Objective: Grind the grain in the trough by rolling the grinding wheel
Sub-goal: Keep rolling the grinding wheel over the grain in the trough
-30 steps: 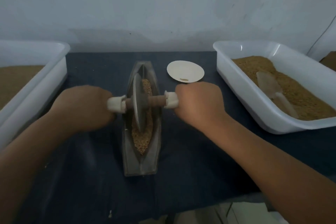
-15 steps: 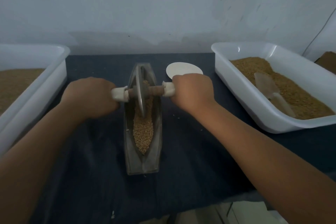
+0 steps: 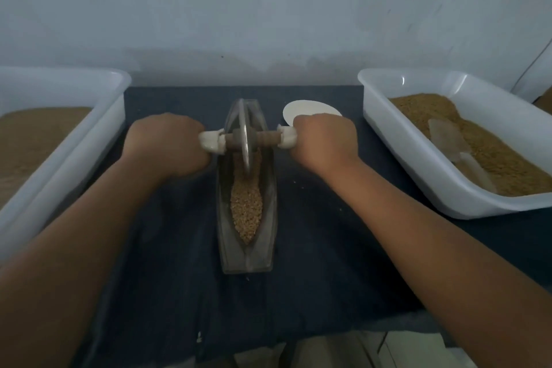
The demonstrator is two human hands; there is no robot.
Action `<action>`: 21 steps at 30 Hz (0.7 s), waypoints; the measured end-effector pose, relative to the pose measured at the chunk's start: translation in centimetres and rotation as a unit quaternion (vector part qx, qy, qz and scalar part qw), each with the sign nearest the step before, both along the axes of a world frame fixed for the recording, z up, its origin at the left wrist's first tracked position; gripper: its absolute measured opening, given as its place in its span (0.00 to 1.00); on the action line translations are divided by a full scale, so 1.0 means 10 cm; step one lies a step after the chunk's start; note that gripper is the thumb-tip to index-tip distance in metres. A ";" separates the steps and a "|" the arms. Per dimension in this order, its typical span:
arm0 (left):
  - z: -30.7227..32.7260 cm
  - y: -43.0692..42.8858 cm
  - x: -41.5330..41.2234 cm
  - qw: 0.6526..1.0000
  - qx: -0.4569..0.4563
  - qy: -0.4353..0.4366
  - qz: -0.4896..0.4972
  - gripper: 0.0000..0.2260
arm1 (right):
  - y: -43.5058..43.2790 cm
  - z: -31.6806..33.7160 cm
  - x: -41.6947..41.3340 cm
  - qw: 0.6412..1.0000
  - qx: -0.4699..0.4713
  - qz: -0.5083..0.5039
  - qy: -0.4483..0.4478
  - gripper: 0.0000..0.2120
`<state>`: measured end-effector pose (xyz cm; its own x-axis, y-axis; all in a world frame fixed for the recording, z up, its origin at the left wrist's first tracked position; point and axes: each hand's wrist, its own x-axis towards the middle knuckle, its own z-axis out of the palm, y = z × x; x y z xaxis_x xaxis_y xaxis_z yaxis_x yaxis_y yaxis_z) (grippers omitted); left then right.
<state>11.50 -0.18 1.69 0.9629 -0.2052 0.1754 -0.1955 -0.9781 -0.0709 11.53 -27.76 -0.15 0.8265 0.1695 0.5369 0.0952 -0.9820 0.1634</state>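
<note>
trough [image 3: 246, 248] centre | tubs left [image 3: 98, 116], right [image 3: 418, 170] | disc [image 3: 301, 110] behind

White disc [image 3: 309, 109] half behind the right hand [image 3: 325, 141]; left tub [image 3: 103, 119] cropped; perhaps a half-buried scoop [image 3: 448, 137].

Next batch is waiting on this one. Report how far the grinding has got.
Done: the trough is loaded, and the grinding wheel stands in it near the far end. In hand: the left hand and right hand each grip one of its handles. Left: the grain in the near half looks coarse and mostly whole, so much rolling likely remains.
</note>
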 end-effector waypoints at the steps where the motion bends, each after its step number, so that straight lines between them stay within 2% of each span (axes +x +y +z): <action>1: 0.02 0.00 -0.02 1.000 0.003 0.006 -0.004 0.11 | -0.01 -0.03 -0.04 1.000 0.005 0.003 0.008 0.20; 9: -0.05 0.24 -0.46 0.993 0.032 0.074 -0.087 0.12 | -0.23 -0.19 -0.73 0.999 -0.022 0.043 0.021 0.18; 13: 0.00 0.13 -0.13 0.996 0.021 0.055 -0.063 0.11 | -0.13 -0.20 -0.36 1.000 -0.005 0.008 0.010 0.20; 17: 0.09 -0.01 0.23 0.999 0.032 -0.008 -0.026 0.13 | -0.02 -0.09 0.08 0.999 0.051 0.005 -0.017 0.28; 21: 0.12 0.00 0.11 0.998 0.025 0.050 -0.040 0.11 | -0.06 -0.13 -0.06 0.999 0.033 0.015 0.013 0.26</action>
<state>12.56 -0.19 2.92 0.9552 -0.2882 0.0677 -0.2814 -0.9549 -0.0951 10.96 -28.34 -1.44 0.8348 0.1596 0.5269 0.1290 -0.9871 0.0945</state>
